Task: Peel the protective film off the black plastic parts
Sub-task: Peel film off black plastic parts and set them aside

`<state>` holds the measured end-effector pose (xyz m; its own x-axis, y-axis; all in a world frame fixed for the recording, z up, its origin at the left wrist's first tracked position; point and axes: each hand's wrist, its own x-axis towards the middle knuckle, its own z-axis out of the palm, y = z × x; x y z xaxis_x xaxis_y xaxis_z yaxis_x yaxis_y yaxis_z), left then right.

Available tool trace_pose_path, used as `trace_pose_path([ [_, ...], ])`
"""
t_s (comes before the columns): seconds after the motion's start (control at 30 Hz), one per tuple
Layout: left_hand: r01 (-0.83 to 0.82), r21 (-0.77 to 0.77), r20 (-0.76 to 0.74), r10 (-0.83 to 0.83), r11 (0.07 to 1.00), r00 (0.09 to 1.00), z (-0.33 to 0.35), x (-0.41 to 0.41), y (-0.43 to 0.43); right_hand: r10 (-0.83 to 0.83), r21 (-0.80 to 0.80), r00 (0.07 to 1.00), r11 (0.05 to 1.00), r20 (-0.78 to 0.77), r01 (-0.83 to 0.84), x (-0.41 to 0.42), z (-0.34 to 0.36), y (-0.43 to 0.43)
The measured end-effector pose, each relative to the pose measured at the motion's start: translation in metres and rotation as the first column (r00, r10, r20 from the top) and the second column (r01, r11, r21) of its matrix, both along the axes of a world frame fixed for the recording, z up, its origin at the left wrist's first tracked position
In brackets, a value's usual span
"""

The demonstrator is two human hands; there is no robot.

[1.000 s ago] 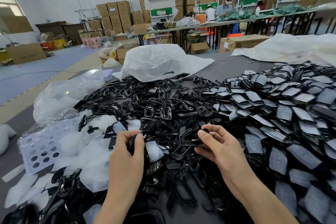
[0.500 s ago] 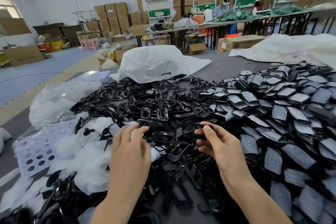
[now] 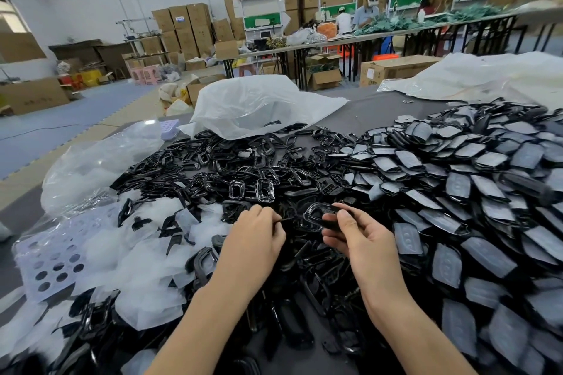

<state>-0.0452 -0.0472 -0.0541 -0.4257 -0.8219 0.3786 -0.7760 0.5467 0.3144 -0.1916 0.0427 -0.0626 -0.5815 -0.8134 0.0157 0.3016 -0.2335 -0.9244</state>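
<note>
Two hands meet low over the black heap in the middle of the desk. The right hand pinches a black plastic frame by its right end, thumb on top and fingers curled beneath. The frame is a rounded loop held just above the pile. Its long axis runs roughly side to side, and the curved end points left toward the left hand, which sits just beside it. That hand's fingers are curled in tight at the tips, as though nipping something thin at the frame's left edge. I cannot tell from here whether it is a film corner. The left hand is nearer the free end, so I'd judge the peel has to run leftward along that axis, away from the right hand's grip. Film-covered parts lie heaped on the right, well apart from the peeled film scraps on the left.
</note>
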Motion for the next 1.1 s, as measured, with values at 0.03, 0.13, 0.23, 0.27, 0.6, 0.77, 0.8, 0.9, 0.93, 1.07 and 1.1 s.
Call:
trace_pose_path([
  [0.03, -0.003, 0.042, -0.126, 0.009, 0.999, 0.992, 0.002, 0.004, 0.007, 0.01, 0.0, 1.0, 1.0, 0.005, -0.01, 0.001, 0.0, 0.0],
  [0.13, 0.06, 0.18, -0.452, 0.028, 0.982, 0.891, 0.003, 0.015, 0.032, 0.066, 0.011, 0.998, 0.998, 0.018, -0.066, 0.008, 0.0, 0.0],
  [0.23, 0.151, 0.25, -0.565, 0.017, 0.956, 0.825, 0.0, 0.019, 0.051, 0.114, 0.02, 0.993, 0.993, 0.023, -0.114, 0.014, 0.0, -0.001],
  [0.27, 0.163, 0.261, -0.577, 0.018, 0.952, 0.817, -0.001, 0.019, 0.053, 0.127, 0.023, 0.992, 0.992, 0.019, -0.128, 0.015, 0.001, -0.001],
  [0.6, 0.216, 0.339, -0.792, 0.153, 0.916, 0.592, -0.002, 0.02, 0.058, 0.282, 0.014, 0.957, 0.959, -0.062, -0.282, 0.028, 0.002, 0.006],
  [0.77, 0.185, 0.317, -0.803, 0.159, 0.93, 0.574, -0.004, 0.022, 0.056, 0.357, 0.001, 0.926, 0.933, -0.123, -0.36, 0.031, 0.004, 0.009],
  [0.8, 0.221, 0.331, -0.811, 0.157, 0.917, 0.563, -0.004, 0.023, 0.055, 0.368, 0.004, 0.92, 0.929, -0.136, -0.371, 0.031, 0.004, 0.009],
  [0.9, 0.345, 0.347, -0.821, 0.105, 0.872, 0.561, -0.001, 0.028, 0.053, 0.401, 0.006, 0.901, 0.914, -0.166, -0.405, 0.028, 0.006, 0.009],
  [0.93, 0.376, 0.342, -0.813, 0.07, 0.861, 0.578, 0.001, 0.03, 0.053, 0.416, 0.005, 0.892, 0.907, -0.179, -0.422, 0.027, 0.007, 0.01],
  [1.07, 0.206, 0.216, -0.636, -0.023, 0.954, 0.771, 0.001, 0.035, 0.053, 0.401, 0.066, 0.843, 0.912, -0.36, -0.406, 0.024, 0.006, 0.013],
  [1.1, 0.155, 0.158, -0.586, -0.033, 0.975, 0.81, 0.002, 0.034, 0.056, 0.366, 0.09, 0.829, 0.927, -0.422, -0.364, 0.024, 0.004, 0.013],
])
